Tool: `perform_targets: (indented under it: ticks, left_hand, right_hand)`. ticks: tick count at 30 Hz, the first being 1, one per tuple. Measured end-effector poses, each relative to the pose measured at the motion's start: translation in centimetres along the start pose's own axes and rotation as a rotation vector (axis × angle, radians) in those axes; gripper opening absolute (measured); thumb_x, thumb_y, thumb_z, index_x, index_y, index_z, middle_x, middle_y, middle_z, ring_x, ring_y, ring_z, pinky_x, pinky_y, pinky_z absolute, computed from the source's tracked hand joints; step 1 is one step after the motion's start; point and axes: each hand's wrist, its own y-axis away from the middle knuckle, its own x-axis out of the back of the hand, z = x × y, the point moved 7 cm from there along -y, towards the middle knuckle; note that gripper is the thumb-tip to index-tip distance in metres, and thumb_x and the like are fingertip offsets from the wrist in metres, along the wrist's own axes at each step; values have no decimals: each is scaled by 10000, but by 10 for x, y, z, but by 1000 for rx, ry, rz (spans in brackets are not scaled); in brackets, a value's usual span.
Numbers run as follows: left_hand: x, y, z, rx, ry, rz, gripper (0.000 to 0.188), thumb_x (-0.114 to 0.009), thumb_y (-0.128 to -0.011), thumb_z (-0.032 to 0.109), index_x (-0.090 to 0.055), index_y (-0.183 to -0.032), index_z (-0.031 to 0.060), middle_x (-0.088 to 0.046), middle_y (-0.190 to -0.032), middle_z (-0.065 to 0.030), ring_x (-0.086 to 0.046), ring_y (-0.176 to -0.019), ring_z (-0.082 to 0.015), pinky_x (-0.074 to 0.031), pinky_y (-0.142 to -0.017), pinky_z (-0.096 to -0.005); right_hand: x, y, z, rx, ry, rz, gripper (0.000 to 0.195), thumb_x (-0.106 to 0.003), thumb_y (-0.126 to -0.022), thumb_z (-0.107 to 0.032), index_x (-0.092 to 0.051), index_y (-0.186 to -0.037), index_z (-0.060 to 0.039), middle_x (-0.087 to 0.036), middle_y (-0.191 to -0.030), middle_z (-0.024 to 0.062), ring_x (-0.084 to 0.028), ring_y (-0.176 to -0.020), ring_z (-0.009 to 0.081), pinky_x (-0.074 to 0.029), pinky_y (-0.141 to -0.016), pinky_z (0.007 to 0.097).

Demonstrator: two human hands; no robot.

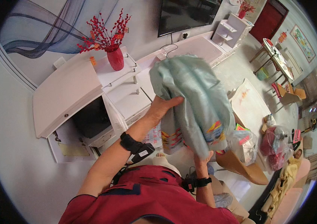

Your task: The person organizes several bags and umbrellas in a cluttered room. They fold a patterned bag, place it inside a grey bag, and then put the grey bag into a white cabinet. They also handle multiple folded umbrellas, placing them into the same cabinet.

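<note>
A pale blue-green garment of shiny fabric [189, 86], with multicoloured patterned parts near its lower edge, hangs bunched in front of me. My left hand [165, 107] grips its left side, thumb on top and fingers hidden behind the cloth. At the garment's lower end is my right hand [202, 159], holding the fabric from below, partly covered by it. Each wrist wears a black strapped device. Beneath the garment, a printed plastic bag [153, 136] shows in part.
To the left, a white cabinet [66, 98] has its front compartment open; a red vase [115, 58] with berry branches stands beside it. A white table [250, 106] on the right bears plastic bags [276, 145], with a brown chair [239, 168] near it. A person [297, 154] lies at far right.
</note>
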Motion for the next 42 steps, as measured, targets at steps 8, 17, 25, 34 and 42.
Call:
perform_targets:
  ticks: [8, 17, 25, 34, 42]
  left_hand:
    - [55, 18, 8, -76, -245, 23, 455, -658, -809, 117, -478, -1217, 23, -553, -1166, -77, -513, -1060, -173, -409, -909, -315]
    - [120, 64, 27, -88, -293, 162, 184, -603, -778, -49, -611, -960, -21, -651, -889, -57, -594, -838, -119, -479, -797, -275]
    - [147, 87, 41, -146, -235, 262, 121, -585, -846, 40, -603, -953, -15, -661, -881, -107, -632, -809, -162, -495, -759, -266]
    - [116, 104, 32, 12, -377, 43, 727, -764, -676, 217, -421, -1289, 31, -473, -1254, -71, -416, -1165, -180, -294, -1009, -314]
    - [145, 109, -10, -123, 100, 47, 618, -613, -850, 265, -300, -1350, 84, -397, -1323, -97, -401, -1202, -224, -331, -1024, -364]
  right_hand:
    - [1, 4, -2, 120, -196, 96, 467, -680, -699, -122, -547, -1134, -18, -591, -1074, 162, -577, -934, 337, -455, -805, 392]
    - [-44, 13, 34, -221, -947, -148, 586, -640, -745, -60, -393, -1273, -5, -548, -1131, 160, -564, -975, 286, -440, -866, 369]
    - [-42, 1, -15, -14, -880, -537, 512, -550, -814, -99, -385, -1286, 11, -496, -1206, 162, -498, -1064, 296, -436, -868, 408]
    - [-39, -17, -86, -217, -812, -875, 260, -521, -777, 7, -583, -1028, 32, -651, -852, 90, -621, -780, 210, -493, -739, 320]
    - [-36, -9, -163, -209, -1012, -962, 508, -735, -662, -125, -539, -1120, -26, -549, -1116, 165, -544, -1024, 246, -449, -839, 311]
